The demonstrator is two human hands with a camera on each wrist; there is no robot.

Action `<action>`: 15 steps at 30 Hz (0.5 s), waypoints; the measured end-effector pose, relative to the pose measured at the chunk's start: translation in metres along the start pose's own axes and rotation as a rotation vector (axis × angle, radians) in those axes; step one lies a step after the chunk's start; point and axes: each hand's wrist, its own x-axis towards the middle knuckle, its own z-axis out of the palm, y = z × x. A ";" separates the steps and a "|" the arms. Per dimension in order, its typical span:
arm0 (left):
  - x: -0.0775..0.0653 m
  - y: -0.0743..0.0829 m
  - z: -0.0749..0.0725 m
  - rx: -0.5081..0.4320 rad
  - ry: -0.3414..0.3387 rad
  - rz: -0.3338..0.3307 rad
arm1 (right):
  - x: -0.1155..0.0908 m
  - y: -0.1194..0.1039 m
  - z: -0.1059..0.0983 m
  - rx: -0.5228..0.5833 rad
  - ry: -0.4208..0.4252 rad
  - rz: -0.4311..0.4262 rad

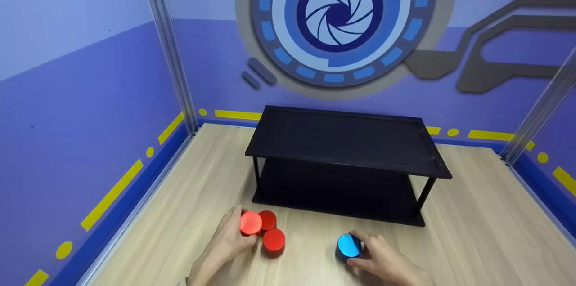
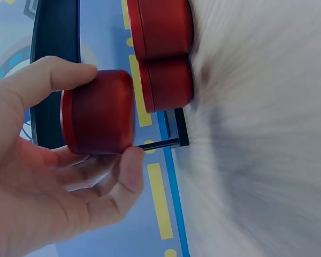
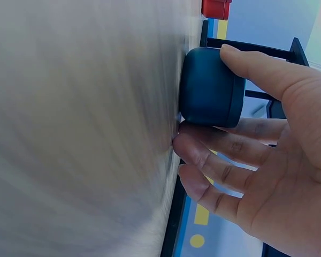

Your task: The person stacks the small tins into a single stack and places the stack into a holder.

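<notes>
My left hand [image 1: 228,235] pinches a red round tin [image 2: 100,112] between thumb and fingers. In the left wrist view this tin hangs clear of the tabletop. Right beside it, two more red tins stand on the table, a front one [image 1: 273,243] and a back one [image 1: 268,220] close together. Further right, my right hand [image 1: 382,254] has its thumb and fingers on opposite sides of a blue round tin [image 3: 211,87], which sits upright at the table surface. The tins have smooth, shiny tops.
A black two-level rack [image 1: 346,140] stands behind the tins, its lower shelf [image 1: 333,191] near the table. The wooden table [image 1: 216,160] is enclosed by blue-purple printed panels [image 1: 90,110] with metal corner posts [image 1: 173,52].
</notes>
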 end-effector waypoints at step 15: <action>0.008 0.007 0.013 -0.087 0.084 0.163 | -0.001 0.000 -0.001 0.012 -0.014 -0.010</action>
